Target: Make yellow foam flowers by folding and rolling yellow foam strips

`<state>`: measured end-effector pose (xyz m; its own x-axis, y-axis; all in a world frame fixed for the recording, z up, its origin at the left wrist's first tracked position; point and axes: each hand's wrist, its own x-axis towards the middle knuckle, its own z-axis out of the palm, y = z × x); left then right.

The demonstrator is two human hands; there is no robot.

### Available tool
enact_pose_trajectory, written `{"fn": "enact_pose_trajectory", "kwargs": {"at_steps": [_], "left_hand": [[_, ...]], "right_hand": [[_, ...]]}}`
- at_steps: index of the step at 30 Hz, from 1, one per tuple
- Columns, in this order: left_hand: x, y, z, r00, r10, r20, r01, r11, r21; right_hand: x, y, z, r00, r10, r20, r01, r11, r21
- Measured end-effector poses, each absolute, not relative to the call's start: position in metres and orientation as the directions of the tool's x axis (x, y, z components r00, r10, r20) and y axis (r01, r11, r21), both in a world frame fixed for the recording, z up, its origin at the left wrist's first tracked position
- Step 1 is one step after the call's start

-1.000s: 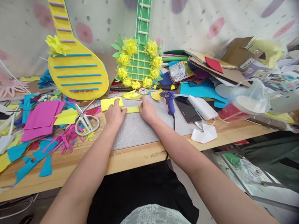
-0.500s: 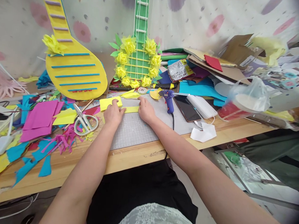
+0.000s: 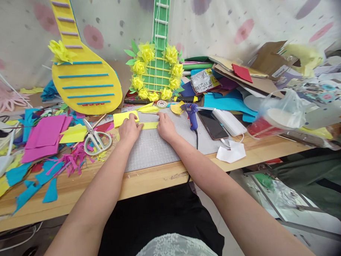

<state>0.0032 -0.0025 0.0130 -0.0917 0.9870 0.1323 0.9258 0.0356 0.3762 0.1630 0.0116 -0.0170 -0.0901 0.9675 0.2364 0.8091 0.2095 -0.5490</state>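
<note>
A narrow yellow paper strip (image 3: 149, 125) stretches between my two hands on the grey cutting mat (image 3: 151, 147). My left hand (image 3: 128, 131) is closed at the strip's left end, thumb along it, with the fingers bent over beside a folded piece of yellow paper (image 3: 122, 119). At the opposite end my right hand (image 3: 166, 126) is closed, its fingers pressed together on the strip. Just beyond the hands lie some yellow paper pieces (image 3: 147, 107) and a small white reel (image 3: 162, 103). The fingertips hide both ends of the strip.
White-handled scissors (image 3: 96, 140) lie left of the mat among paper scraps (image 3: 47, 136). A purple glue gun (image 3: 191, 116), a phone (image 3: 213, 124) and a lidded cup in a bag (image 3: 278, 116) stand rightward. Behind are a yellow instrument model (image 3: 87, 78) and a green one (image 3: 159, 74).
Both hands stay on the yellow strip with almost no movement. The view has shifted very slightly.
</note>
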Motion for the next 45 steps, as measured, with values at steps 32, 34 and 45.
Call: {"fn": "enact_pose_trajectory", "kwargs": {"at_steps": [32, 34, 45], "left_hand": [[0.019, -0.005, 0.004, 0.079, 0.962, 0.261, 0.968, -0.137, 0.212], [0.019, -0.005, 0.005, 0.068, 0.963, 0.260, 0.968, -0.127, 0.217], [0.019, -0.006, 0.003, 0.055, 0.965, 0.257, 0.967, -0.115, 0.227]], "right_hand": [[0.186, 0.012, -0.017, -0.140, 0.964, 0.228, 0.762, 0.252, -0.596], [0.183, 0.009, -0.014, -0.133, 0.960, 0.248, 0.794, 0.253, -0.553], [0.170, -0.006, -0.003, -0.211, 0.950, 0.232, 0.886, 0.286, -0.364]]}}
